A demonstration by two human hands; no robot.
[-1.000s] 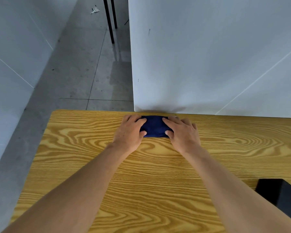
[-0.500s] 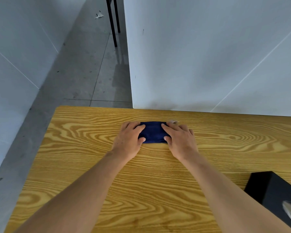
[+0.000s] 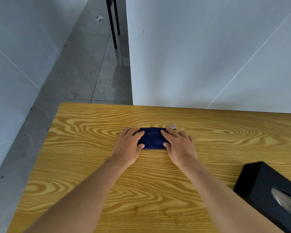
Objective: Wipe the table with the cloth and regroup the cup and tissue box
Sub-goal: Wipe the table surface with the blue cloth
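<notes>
A folded dark blue cloth (image 3: 151, 138) lies flat on the wooden table (image 3: 84, 165), a little back from its far edge. My left hand (image 3: 128, 147) presses on the cloth's left end and my right hand (image 3: 180, 147) on its right end, fingers spread over it. A small pale tag (image 3: 172, 126) sticks out at the cloth's far right corner. A black tissue box (image 3: 269, 187) with a white tissue poking from its slot stands at the right near edge. No cup is in view.
A white wall panel (image 3: 208, 56) rises right behind the table's far edge. The table's left edge drops to a grey floor (image 3: 84, 73), where black chair legs (image 3: 112, 22) stand further back.
Both hands have drawn the cloth toward me, away from the wall and far edge. More of the tissue box has come into view at the right.
</notes>
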